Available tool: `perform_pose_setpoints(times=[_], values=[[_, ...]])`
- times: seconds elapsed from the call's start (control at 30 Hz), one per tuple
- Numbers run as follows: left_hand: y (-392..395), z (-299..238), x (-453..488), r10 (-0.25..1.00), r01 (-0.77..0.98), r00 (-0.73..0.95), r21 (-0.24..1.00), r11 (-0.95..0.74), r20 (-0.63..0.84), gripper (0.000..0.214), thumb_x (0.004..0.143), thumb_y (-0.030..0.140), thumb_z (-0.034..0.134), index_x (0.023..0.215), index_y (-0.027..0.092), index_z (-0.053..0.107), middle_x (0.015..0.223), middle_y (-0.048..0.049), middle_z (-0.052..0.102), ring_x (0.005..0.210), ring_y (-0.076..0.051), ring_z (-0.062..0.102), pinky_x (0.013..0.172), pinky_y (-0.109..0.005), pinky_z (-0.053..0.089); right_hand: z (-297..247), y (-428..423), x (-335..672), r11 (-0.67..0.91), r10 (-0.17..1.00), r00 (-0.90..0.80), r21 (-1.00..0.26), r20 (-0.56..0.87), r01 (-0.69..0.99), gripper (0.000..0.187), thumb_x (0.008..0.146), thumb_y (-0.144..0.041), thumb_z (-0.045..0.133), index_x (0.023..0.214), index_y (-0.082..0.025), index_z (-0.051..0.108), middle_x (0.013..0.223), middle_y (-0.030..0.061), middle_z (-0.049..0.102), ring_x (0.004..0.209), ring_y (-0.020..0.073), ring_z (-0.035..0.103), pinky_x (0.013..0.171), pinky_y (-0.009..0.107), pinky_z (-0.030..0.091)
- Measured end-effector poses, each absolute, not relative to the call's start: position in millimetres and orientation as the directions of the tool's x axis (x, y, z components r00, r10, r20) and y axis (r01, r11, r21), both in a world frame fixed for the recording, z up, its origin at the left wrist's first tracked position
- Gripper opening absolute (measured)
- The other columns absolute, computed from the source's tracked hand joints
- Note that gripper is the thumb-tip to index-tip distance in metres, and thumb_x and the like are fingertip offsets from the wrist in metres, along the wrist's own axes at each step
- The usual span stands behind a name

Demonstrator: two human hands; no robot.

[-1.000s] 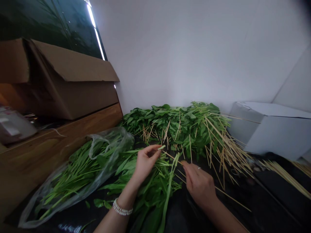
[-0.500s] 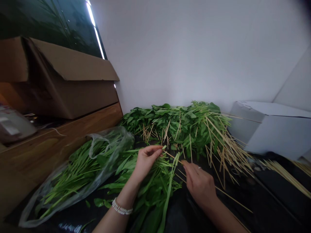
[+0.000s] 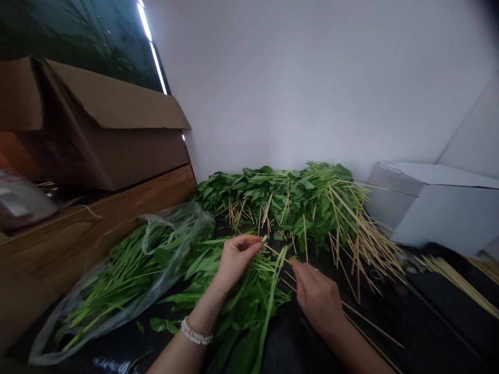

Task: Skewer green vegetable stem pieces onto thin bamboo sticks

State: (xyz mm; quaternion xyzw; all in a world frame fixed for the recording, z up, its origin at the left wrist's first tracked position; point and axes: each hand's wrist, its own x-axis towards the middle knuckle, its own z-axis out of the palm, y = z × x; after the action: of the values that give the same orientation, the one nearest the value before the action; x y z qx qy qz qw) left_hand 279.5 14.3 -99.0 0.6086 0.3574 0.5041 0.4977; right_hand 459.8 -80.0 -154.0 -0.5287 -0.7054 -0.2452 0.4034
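Observation:
My left hand [image 3: 235, 257] pinches the cut end of a green stem [image 3: 264, 238] above a loose heap of leafy greens [image 3: 241, 296]. A bead bracelet [image 3: 194, 333] circles that wrist. My right hand [image 3: 317, 296] is closed on a thin bamboo skewer [image 3: 277, 253], whose tip points toward the stem end. A long green stalk [image 3: 270, 306] lies between the two hands. Behind them a big pile of skewered greens [image 3: 296, 202] rests against the wall, sticks jutting out to the right.
A clear plastic bag [image 3: 128, 270] of long greens lies at left. A wooden ledge [image 3: 78, 234] carries a cardboard box [image 3: 105, 130]. A white box [image 3: 432, 208] stands at right, with loose skewers [image 3: 456, 275] on the black surface in front of it.
Both hands have drawn slightly closer together, bringing the skewer tip nearer the stem end. Nothing else has moved.

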Motion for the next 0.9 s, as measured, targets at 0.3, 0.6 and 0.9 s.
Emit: perform_pose_setpoints(times=[0.3,0.6,0.9], values=[[17.6,-93.4,270.3,0.935,0.006,0.298,0.979,-0.205,0.194,0.027,0.065,0.038,0.079,0.078,0.014,0.075,0.068,-0.0046,0.073,0.051,-0.011,0.056,0.048,-0.022,0.044,-152.5,-81.0,457.0,0.351,0.544,-0.125,-0.090,0.830,0.932,0.029,0.092,-0.007,0.038,0.111,-0.012,0.060,0.075,0.0034,0.064,0.067,0.0136,0.062,0.066,0.024,0.045],[15.2,-91.8,271.5,0.914,0.025,0.381,0.987,-0.159,0.137,0.027,0.064,0.040,0.078,0.074,0.014,0.076,0.072,-0.0078,0.075,0.057,-0.013,0.059,0.049,-0.021,0.042,-154.8,-80.6,455.9,0.338,0.538,-0.144,-0.056,0.831,0.939,0.031,0.092,-0.008,0.036,0.111,-0.012,0.059,0.074,0.0039,0.064,0.066,0.0132,0.062,0.064,0.024,0.045],[17.5,-94.5,269.7,0.888,0.046,0.441,0.985,-0.169,0.132,0.025,0.067,0.039,0.076,0.074,0.014,0.076,0.072,-0.0084,0.075,0.056,-0.013,0.059,0.047,-0.020,0.040,-158.2,-79.6,453.7,0.344,0.547,-0.139,-0.071,0.825,0.936,0.031,0.092,-0.008,0.035,0.112,-0.010,0.059,0.076,0.0054,0.065,0.071,0.0141,0.063,0.067,0.024,0.046]])
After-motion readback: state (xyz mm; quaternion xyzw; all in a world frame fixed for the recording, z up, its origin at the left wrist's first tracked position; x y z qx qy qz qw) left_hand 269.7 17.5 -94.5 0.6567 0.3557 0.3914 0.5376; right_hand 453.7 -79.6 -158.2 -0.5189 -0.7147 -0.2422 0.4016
